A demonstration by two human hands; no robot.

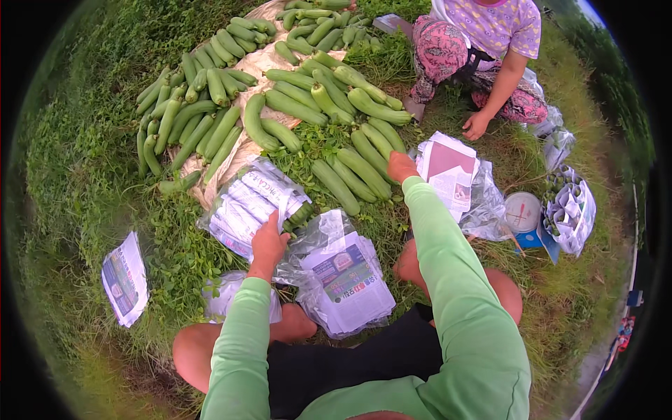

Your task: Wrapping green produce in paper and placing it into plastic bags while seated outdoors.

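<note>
My left hand (269, 243) is closed on the near edge of a bundle of green gourds wrapped in newspaper (255, 203), inside a clear plastic bag; the gourds' ends show at its right. My right hand (401, 166), curled with its fingers mostly hidden, grips the near end of a long sponge gourd (387, 134). Several more sponge gourds (360, 171) lie just left of it. Between my knees rests a stack of newspaper sheets (348, 283) in clear plastic. Another paper stack (448, 175) lies right of my right hand, on plastic bags (484, 203).
Heaps of sponge gourds (217, 84) cover a beige cloth (234, 155) ahead. A co-worker (483, 49) crouches at the far right, one hand lowered. A round tub (523, 211) and a wrapped bundle (570, 213) stand at right. A bagged newspaper stack (126, 280) lies on the grass at left.
</note>
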